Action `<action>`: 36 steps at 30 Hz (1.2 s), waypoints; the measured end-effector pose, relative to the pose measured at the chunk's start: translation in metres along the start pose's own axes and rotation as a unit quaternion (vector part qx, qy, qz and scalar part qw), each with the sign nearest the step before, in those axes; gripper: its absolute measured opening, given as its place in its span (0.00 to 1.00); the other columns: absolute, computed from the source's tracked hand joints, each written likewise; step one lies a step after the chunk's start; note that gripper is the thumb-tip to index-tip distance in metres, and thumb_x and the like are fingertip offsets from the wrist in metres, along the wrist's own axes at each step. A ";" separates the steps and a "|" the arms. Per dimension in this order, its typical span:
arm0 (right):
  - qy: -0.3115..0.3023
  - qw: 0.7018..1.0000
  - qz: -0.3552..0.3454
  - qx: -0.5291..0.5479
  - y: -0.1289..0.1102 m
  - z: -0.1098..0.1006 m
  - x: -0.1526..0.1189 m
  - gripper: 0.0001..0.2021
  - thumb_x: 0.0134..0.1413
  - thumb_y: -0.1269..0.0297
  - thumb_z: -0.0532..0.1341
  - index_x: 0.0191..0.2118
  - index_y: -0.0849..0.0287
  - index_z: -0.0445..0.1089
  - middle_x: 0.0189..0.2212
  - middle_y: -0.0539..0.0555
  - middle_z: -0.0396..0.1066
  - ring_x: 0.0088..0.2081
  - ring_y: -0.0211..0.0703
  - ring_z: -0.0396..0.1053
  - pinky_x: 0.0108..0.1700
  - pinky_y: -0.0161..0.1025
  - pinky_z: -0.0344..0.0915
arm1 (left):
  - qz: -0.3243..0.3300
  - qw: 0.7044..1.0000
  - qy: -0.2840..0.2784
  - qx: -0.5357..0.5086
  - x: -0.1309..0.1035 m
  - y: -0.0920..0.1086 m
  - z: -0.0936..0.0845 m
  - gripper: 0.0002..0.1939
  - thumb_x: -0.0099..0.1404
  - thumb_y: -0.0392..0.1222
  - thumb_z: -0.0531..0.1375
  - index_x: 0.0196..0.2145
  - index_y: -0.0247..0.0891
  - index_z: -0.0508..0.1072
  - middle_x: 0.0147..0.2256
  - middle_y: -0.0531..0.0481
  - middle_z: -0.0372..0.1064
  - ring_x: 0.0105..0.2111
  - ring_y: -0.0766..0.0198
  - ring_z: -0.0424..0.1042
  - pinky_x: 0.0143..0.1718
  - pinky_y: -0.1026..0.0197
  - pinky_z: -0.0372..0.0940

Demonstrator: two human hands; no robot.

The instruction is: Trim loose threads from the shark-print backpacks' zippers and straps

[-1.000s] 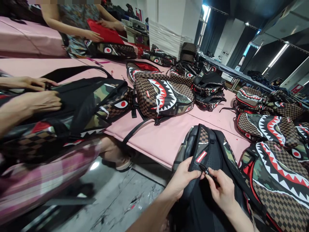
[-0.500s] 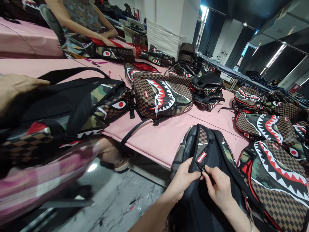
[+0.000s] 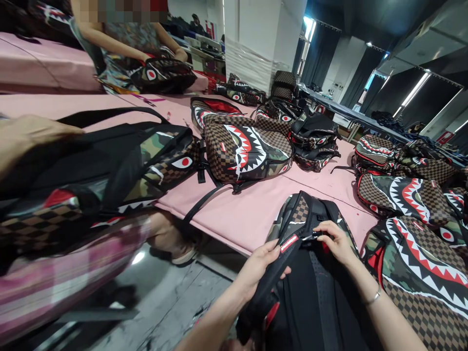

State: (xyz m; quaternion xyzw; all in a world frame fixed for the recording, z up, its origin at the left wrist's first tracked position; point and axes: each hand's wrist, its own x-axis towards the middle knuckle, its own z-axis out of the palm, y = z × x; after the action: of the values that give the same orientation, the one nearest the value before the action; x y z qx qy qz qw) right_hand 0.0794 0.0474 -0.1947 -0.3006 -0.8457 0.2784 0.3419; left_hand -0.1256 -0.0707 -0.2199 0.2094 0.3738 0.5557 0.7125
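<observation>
A black backpack point(image 3: 303, 297) with camouflage and checkered panels leans at the table's front edge, its shoulder straps towards me. My left hand point(image 3: 261, 265) is closed around one shoulder strap point(image 3: 272, 275), beside its red label point(image 3: 289, 242). Closed in a pinch, my right hand point(image 3: 337, 241) holds small thread snips point(image 3: 310, 237), their pale tips pointing left close to the strap near the label. The handle is partly hidden by my fingers.
Shark-mouth backpacks point(image 3: 420, 258) are piled at right; another backpack point(image 3: 244, 146) lies mid-table point(image 3: 234, 214). At left a co-worker's hand point(image 3: 40, 131) rests on a black backpack point(image 3: 120, 151). Across the table another person point(image 3: 127, 48) handles a bag point(image 3: 164, 73).
My left hand has drawn the strap down and left, turning its label. My right hand has moved up and right with the snips. Across the table, the other person's bag has shifted.
</observation>
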 end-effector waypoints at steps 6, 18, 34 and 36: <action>-0.065 0.997 -0.044 0.024 0.004 0.009 0.020 0.07 0.53 0.64 0.59 0.37 0.58 0.71 0.34 0.54 0.66 0.39 0.41 0.65 0.43 0.41 0.63 | -0.018 0.999 -0.029 -0.005 0.004 0.002 -0.010 0.18 0.54 0.45 0.62 0.41 0.34 0.67 0.24 0.52 0.69 0.18 0.67 0.71 0.17 0.70 0.61; -0.147 0.987 -0.058 0.031 0.008 0.010 0.035 0.08 0.52 0.60 0.60 0.35 0.57 0.71 0.34 0.55 0.67 0.39 0.42 0.65 0.43 0.42 0.63 | -0.029 0.999 -0.037 0.017 0.003 0.004 -0.015 0.19 0.55 0.47 0.60 0.41 0.33 0.65 0.22 0.52 0.68 0.18 0.66 0.70 0.17 0.70 0.62; -0.171 0.978 -0.115 0.032 -0.002 0.017 0.039 0.09 0.53 0.59 0.59 0.36 0.57 0.71 0.33 0.55 0.67 0.39 0.42 0.65 0.43 0.41 0.63 | -0.031 0.999 -0.036 0.017 0.004 0.007 -0.010 0.16 0.56 0.45 0.60 0.39 0.33 0.66 0.22 0.51 0.68 0.19 0.65 0.71 0.16 0.70 0.62; -0.182 0.975 -0.130 0.021 -0.006 0.018 0.041 0.09 0.54 0.59 0.59 0.37 0.57 0.71 0.33 0.55 0.67 0.39 0.42 0.65 0.43 0.41 0.63 | -0.038 0.999 -0.031 0.021 0.003 0.008 -0.008 0.14 0.57 0.45 0.59 0.38 0.33 0.67 0.22 0.49 0.69 0.19 0.65 0.71 0.17 0.70 0.63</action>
State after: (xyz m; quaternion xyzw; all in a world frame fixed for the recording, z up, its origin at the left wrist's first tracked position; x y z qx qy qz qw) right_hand 0.0403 0.0671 -0.1848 -0.1256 -0.9193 0.2997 0.2220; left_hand -0.1365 -0.0664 -0.2203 0.2273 0.3711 0.5136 0.7395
